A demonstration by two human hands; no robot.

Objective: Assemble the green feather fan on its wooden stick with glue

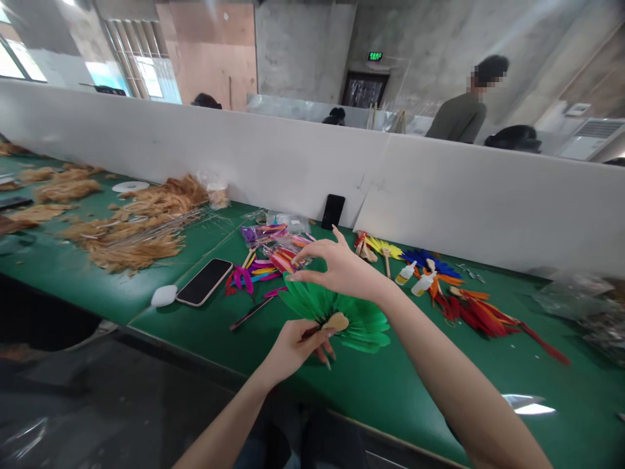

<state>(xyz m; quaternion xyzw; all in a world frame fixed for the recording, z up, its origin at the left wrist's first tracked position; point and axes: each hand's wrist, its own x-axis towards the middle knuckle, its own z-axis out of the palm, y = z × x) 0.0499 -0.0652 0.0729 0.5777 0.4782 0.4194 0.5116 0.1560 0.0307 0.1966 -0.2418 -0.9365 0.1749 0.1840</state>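
- The green feather fan (364, 322) is over the bench (195, 332), near its front edge, and serves as the clock's centre below.
- The person's left hand (297, 342), at 8 o'clock, grips the fan's base, its thumb on the pale rounded piece (338, 321) there.
- The right hand (332, 264), toward 11 o'clock, has its fingers spread and holds nothing visible, its thumb tip at the feathers' edge; whether they touch cannot be told.
- Loose, multicoloured feathers (263, 267) lie near 10 o'clock, a pale-edged phone (205, 283) farther out between 9 and 10.
- A black phone (333, 211) leans on the white partition (293, 156) at 12 o'clock.
- Yellow feathers (383, 246) spread toward 1 o'clock; two small bottles (414, 279) and blue feathers (430, 262) lie around 2.
- Red feathers (481, 316) lie at 3 o'clock.
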